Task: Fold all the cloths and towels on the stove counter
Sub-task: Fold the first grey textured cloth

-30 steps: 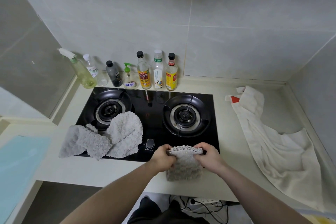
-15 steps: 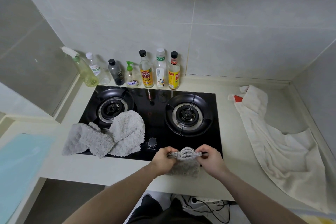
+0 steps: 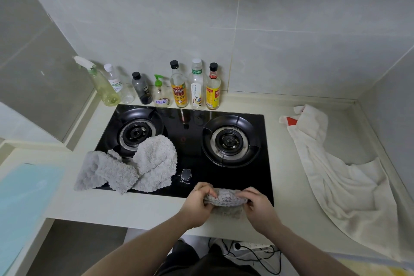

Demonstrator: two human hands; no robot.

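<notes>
Pinching the upper edge of a small grey cloth (image 3: pixel 225 200) between us, we hold it at the front lip of the counter (image 3: pixel 143 208), just before the black stove top (image 3: pixel 195 132). Our left hand (image 3: pixel 198 205) grips its left end and our right hand (image 3: pixel 257 207) its right end, fingers curled round the fabric, so the doubled edge stays aligned while the lower part rests on the counter. We judge this a fold in progress. Two more grey cloths (image 3: pixel 134 166) lie crumpled over the left burner (image 3: pixel 135 133), and a white towel (image 3: pixel 340 177) sprawls unfolded along the right side, well apart; both apparently remain to be done.
</notes>
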